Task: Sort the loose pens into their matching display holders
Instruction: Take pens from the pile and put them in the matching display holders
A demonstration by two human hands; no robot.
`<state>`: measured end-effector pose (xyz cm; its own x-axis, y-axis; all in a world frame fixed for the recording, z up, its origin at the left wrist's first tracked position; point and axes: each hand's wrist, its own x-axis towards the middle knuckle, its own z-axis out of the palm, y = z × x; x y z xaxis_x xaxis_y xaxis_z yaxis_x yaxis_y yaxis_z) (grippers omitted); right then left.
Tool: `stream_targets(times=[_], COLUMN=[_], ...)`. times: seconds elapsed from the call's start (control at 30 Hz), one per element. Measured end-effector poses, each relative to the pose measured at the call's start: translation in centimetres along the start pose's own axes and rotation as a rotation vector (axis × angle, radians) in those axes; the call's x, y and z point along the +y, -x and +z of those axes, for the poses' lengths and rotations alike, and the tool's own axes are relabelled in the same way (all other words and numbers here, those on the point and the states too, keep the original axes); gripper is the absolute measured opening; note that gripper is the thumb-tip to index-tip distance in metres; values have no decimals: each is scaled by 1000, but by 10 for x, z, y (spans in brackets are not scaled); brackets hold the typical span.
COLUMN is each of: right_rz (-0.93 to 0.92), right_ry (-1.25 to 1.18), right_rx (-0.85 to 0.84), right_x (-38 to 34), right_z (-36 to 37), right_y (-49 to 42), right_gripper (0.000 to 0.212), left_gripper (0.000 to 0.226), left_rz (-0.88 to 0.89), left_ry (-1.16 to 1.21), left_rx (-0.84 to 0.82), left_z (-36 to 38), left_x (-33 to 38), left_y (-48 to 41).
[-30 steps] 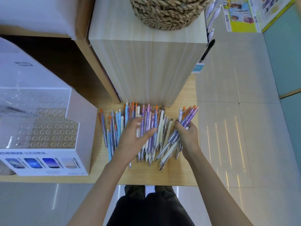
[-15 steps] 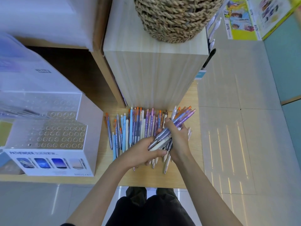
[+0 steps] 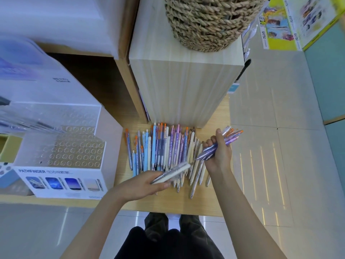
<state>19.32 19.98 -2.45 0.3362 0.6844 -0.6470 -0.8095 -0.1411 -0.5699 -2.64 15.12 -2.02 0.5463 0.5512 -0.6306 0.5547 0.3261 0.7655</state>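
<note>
Display holder (image 3: 74, 152) sits left of my left hand (image 3: 141, 186), whose fingers (image 3: 159, 185) grasp pale pens (image 3: 173, 171) pointing up-right; my right hand (image 3: 220, 156), farther off, grips a purple bundle (image 3: 209, 152).

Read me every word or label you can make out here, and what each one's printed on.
"PATHFINDER": front of the white display holder; the characters after it are too blurred.
Small print on the white box behind it: too small to read.
Yellow poster lettering: too blurred.
</note>
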Motion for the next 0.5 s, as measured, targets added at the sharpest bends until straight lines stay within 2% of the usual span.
stream_targets(times=[0.1,0.23,0.3,0.4,0.5], right_rz=[18,45,-40,-183,-148], right_ry=[160,567,712,905,976], right_rx=[73,-14,83,358,330], right_x=[-6,0,5,5,7], right_z=[-11,-36,-49,-73,-88], right_y=[-5,7,12,8,3], right_gripper=[22,15,11,12,22], left_gripper=[20,17,21,25,24], left_rz=[-26,-57,-48,-86,-118], left_ry=[130,338,481,521,612], left_rx=[183,278,312,493,617], left_z=[0,13,23,33,34], left_x=[-3,10,18,23,22], left_y=[-3,-22,-31,-35,-31])
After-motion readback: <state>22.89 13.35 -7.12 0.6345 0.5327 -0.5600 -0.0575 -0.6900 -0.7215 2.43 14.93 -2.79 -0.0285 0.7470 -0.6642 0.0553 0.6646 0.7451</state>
